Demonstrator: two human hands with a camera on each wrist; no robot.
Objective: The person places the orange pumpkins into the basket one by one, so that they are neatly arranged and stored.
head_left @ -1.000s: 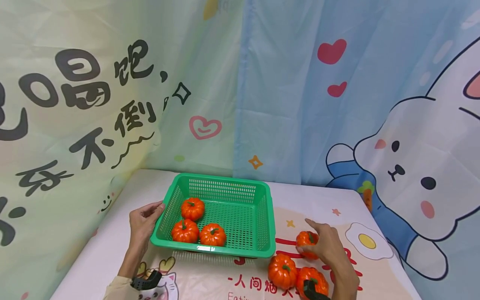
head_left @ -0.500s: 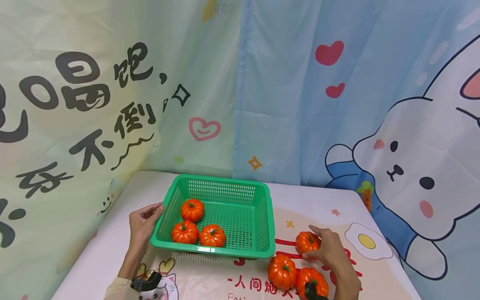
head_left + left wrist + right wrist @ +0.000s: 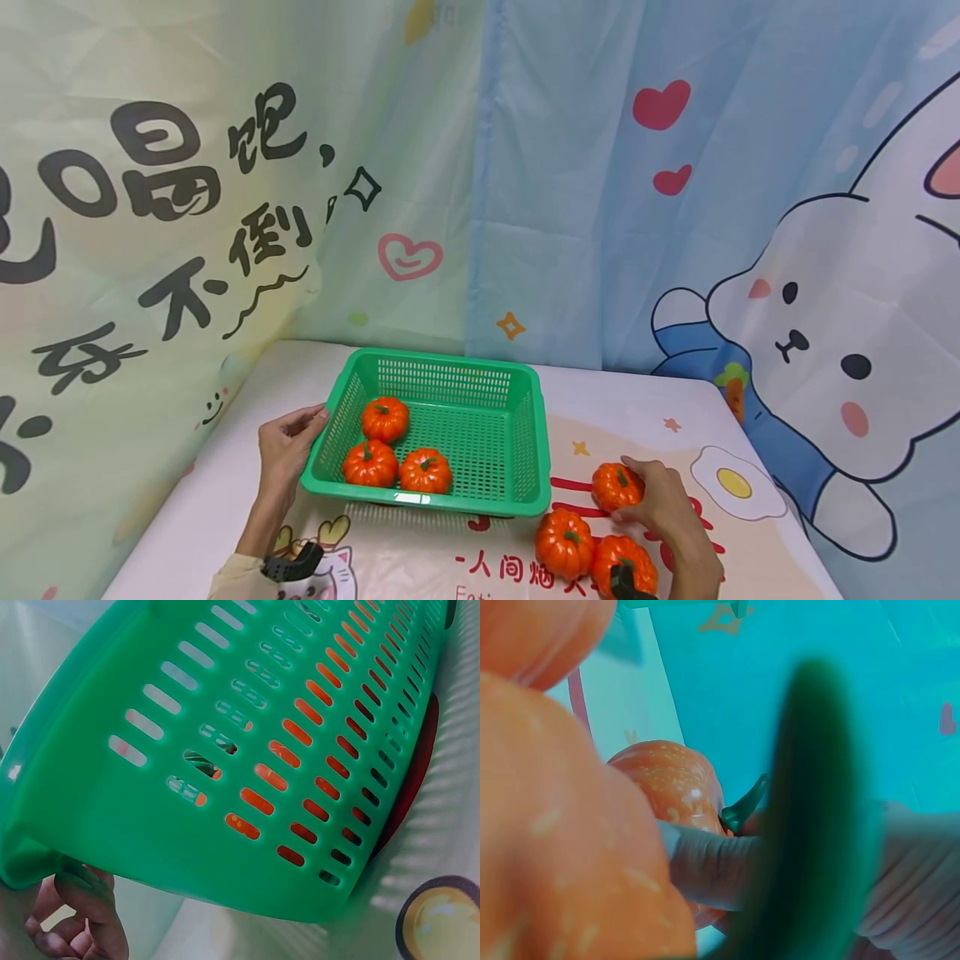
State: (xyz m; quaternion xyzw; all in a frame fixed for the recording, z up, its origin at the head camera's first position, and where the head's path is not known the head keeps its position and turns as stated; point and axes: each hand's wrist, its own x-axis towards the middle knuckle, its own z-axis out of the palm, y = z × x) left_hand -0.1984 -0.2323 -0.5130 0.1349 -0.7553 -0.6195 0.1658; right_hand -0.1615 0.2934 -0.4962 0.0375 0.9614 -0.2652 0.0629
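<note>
- Nearest, shows two loose pumpkins [image 3: 565, 546] side by side.
- Beyond, right of the green basket [image 3: 472, 437], grips another pumpkin [image 3: 615, 488] in the right hand [image 3: 663, 502], with stem [image 3: 742, 808] upward; flecked yellow only in right wrist view.
- Farther left, pinches the basket, lengthwise left to right, in the left hand [image 3: 287, 442]; with fingers [image 3: 99, 911] curled underneath only in left wrist view.
</note>
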